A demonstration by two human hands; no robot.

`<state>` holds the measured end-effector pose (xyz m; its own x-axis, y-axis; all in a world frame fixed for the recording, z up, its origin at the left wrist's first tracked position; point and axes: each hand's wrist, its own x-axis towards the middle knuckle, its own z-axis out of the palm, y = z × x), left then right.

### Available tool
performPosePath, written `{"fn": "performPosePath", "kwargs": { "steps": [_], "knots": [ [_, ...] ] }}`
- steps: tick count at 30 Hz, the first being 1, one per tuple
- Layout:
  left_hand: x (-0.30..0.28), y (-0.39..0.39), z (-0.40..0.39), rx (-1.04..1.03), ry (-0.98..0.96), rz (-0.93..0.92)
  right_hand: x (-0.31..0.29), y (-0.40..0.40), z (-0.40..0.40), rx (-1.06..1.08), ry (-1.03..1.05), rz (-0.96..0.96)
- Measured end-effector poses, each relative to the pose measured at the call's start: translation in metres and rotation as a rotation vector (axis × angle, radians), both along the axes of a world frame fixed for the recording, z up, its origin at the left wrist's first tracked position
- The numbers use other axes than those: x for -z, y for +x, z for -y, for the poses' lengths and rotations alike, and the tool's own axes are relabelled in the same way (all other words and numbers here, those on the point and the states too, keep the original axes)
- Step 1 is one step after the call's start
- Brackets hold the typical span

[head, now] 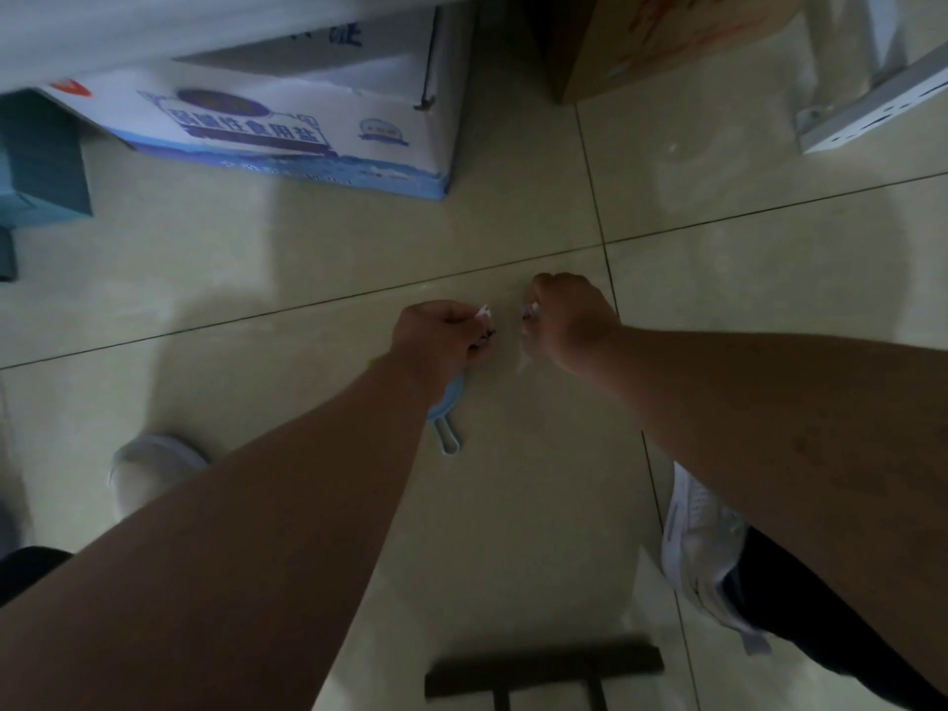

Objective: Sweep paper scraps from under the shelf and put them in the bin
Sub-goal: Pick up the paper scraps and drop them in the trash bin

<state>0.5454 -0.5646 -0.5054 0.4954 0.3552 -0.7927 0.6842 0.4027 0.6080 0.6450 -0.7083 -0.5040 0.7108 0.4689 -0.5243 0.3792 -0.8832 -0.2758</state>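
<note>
Both hands reach down over the pale tiled floor (513,505). My left hand (436,336) is curled and pinches small white paper scraps (483,325) at its fingertips. My right hand (569,320) is curled too and pinches another small scrap (529,311). The two hands sit close together, a short gap apart. A small light-blue dustpan (447,418) lies on the floor under my left wrist, its looped handle pointing toward me; most of it is hidden by the arm. No bin is in view.
A blue-and-white printed carton (287,130) stands at the back left, a brown cardboard box (656,38) at the back. A white perforated shelf rail (872,110) sits far right. White shoes (703,536) flank the arms. A dark wooden stool edge (544,669) is at the bottom.
</note>
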Motion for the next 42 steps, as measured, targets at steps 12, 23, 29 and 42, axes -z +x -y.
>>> {"fn": "performPosePath", "kwargs": {
  "steps": [12,23,29,42],
  "knots": [
    [0.007,0.004,0.007,-0.053,0.043,-0.029,0.004,0.002,-0.004,0.204,0.173,-0.073],
    [0.008,0.014,-0.001,-0.088,-0.010,0.044,-0.016,0.010,-0.024,0.636,0.496,-0.595],
    [-0.013,0.013,-0.017,-0.079,0.034,0.110,-0.038,0.017,-0.038,0.599,0.535,-0.612],
    [-0.203,-0.042,-0.079,-0.198,0.005,0.443,-0.241,-0.030,-0.101,0.523,0.854,-0.769]
  ]
}}
